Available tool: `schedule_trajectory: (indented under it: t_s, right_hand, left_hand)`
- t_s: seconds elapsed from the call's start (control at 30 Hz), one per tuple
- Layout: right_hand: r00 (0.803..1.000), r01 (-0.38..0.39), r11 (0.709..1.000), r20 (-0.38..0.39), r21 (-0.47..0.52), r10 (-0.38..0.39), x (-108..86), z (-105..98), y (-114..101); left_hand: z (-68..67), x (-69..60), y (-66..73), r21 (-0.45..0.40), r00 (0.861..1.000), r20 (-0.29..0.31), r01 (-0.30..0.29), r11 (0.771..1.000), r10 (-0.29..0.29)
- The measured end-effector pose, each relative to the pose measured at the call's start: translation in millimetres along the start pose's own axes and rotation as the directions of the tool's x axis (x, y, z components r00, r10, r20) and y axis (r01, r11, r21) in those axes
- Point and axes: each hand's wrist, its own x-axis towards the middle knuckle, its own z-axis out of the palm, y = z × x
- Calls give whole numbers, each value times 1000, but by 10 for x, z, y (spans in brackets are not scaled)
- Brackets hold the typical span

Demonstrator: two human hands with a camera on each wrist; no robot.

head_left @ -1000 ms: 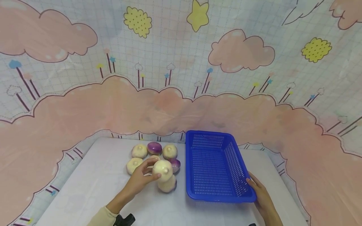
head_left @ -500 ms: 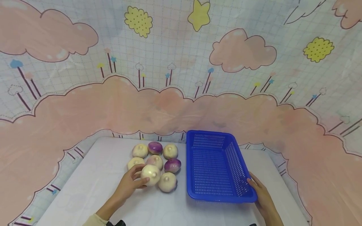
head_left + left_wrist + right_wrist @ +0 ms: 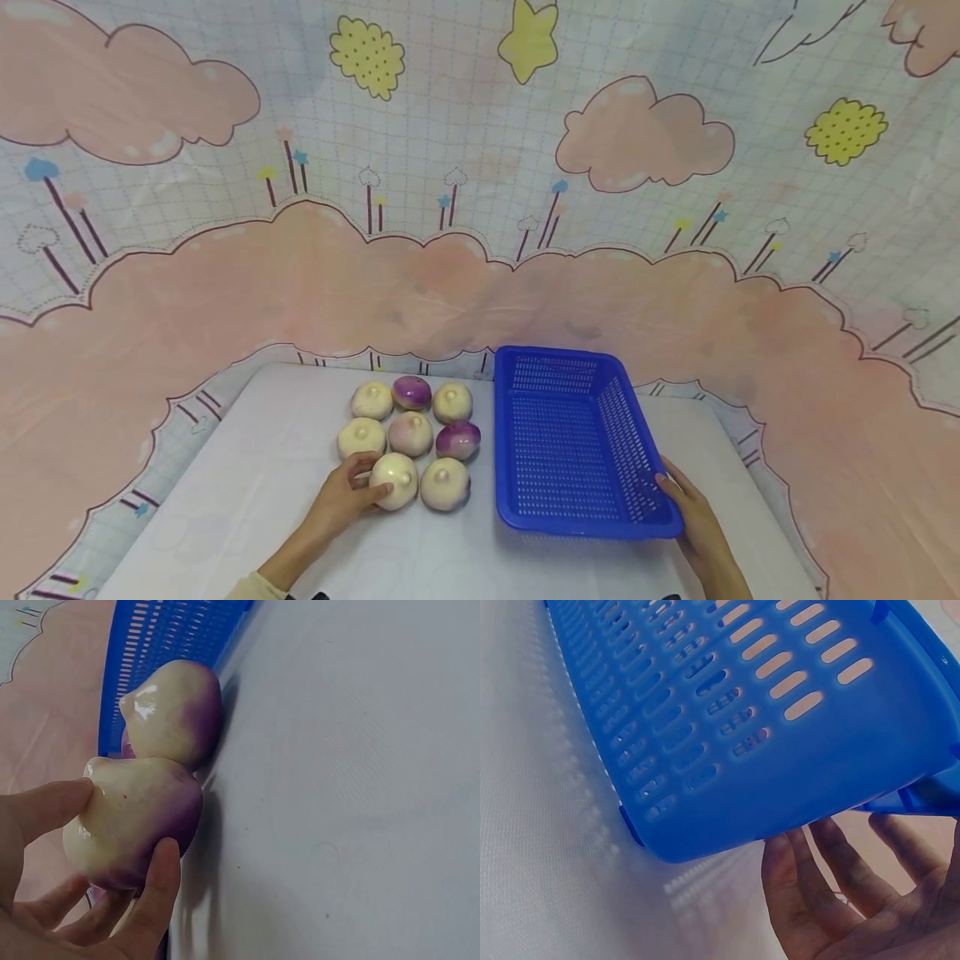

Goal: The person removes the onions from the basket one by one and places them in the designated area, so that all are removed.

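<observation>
My left hand [image 3: 339, 502] holds a cream-and-purple turnip [image 3: 394, 483] at the front left of a block of turnips, thumb on one side and fingers curled on the other. In the left wrist view this turnip [image 3: 135, 817] shows a purple underside and touches or nearly touches a neighbouring turnip [image 3: 176, 712]. My right hand [image 3: 701, 529] grips the near right corner of a blue perforated plastic basket [image 3: 585, 527], thumb over the rim. From the right wrist, the fingers [image 3: 847, 862] appear under the rim against the basket's outer wall [image 3: 817, 772]. No turnips lie in the basket.
Behind the held turnip stand more turnips in rows, including a purple-topped one [image 3: 412, 392] at the back and another purple one [image 3: 458, 439] near the basket. All rest on a white-covered table [image 3: 247, 467]. A patterned cloth backdrop [image 3: 420, 300] rises behind.
My left hand has moved left and toward me with the turnip, lowering it to the front left of the group, beside the front right turnip. The right hand and basket stay put.
</observation>
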Motion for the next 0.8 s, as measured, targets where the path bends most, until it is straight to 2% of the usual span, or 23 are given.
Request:
schedule_trajectory:
  t_s: [0.23,0.5,0.63,0.8]
  right_hand:
    - [1000,12,1000,4,6,-12,-16,5,9]
    - [1000,12,1000,2,6,-12,-46,14,-10]
    - [1000,9,1000,10,10,-9,-42,15,-26]
    - [1000,13,1000,16,4,-13,-16,13,-28]
  left_hand:
    - [2,-19,-20,108,999,-37,20,994,-16]
    - [-34,-25,-40,184,996,-89,41,982,-25]
    - [-46,-5,-45,184,995,-94,36,982,-19]
    - [-64,-2,-62,135,996,-85,32,990,-21]
